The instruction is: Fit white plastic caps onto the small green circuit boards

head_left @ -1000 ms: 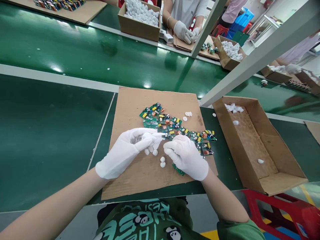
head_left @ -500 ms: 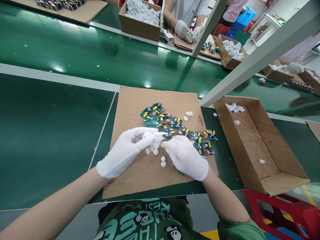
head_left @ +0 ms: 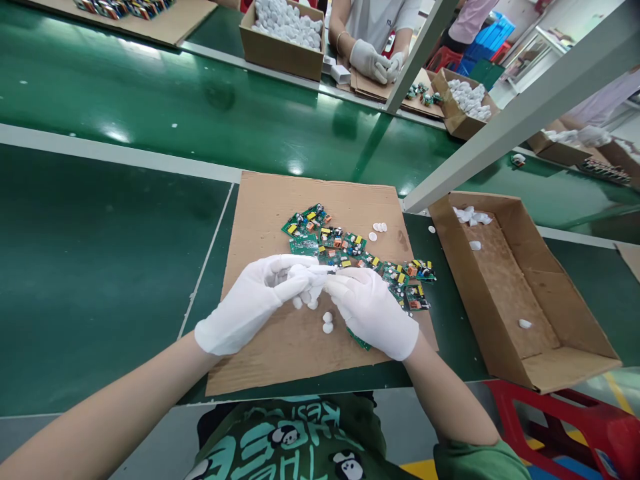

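Left hand (head_left: pixel 250 300), white glove, thumb and fingers closed on a small bunch of white pieces (head_left: pixel 313 280), held up over the cardboard sheet (head_left: pixel 265 360). My right hand (head_left: pixel 373 310), also gloved, has its fingertips drawn together right at the tip of that bunch; can't tell if I'm pinching something of its own there, white on white. Circuit boards (head_left: pixel 354 244) lie clustered on the sheet just beyond and beside my right hand, a few reaching past its right edge. Two white caps (head_left: pixel 327 323) sit touching, on the cardboard between my wrists. White discs (head_left: pixel 377 228) near the sheet's far right corner. Open carton (head_left: pixel 560 293) to the right, a few white bits inside. Across the green conveyor (head_left: pixel 240 120), a co-worker's gloved hands (head_left: pixel 375 63) close together, beside a box (head_left: pixel 283 55) heaped with white pieces
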Demonstrator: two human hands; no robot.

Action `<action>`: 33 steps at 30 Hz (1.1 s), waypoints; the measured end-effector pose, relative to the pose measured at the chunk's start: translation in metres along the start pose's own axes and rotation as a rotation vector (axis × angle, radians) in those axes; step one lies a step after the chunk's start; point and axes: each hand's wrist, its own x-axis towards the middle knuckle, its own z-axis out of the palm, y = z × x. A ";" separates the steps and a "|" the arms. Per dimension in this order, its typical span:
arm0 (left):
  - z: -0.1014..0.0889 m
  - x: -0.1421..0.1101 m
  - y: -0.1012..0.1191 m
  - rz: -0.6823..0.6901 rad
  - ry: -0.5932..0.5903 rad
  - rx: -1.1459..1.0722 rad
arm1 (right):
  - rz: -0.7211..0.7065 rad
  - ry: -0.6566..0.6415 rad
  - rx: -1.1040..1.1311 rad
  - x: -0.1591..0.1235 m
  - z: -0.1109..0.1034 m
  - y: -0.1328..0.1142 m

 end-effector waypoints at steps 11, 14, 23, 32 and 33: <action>0.009 0.001 -0.010 0.334 -0.130 0.220 | 0.303 0.324 0.433 -0.005 -0.014 -0.009; 0.007 0.001 -0.018 0.419 -0.127 0.350 | 0.279 0.245 0.514 -0.003 -0.012 -0.014; 0.017 -0.004 -0.007 0.112 -0.118 0.021 | 0.534 0.284 0.909 -0.003 -0.001 -0.017; 0.015 -0.004 -0.015 0.364 -0.137 0.209 | 0.342 0.319 0.573 -0.001 -0.010 -0.018; 0.015 -0.004 -0.017 0.347 -0.154 0.181 | 0.323 0.321 0.582 -0.001 -0.011 -0.018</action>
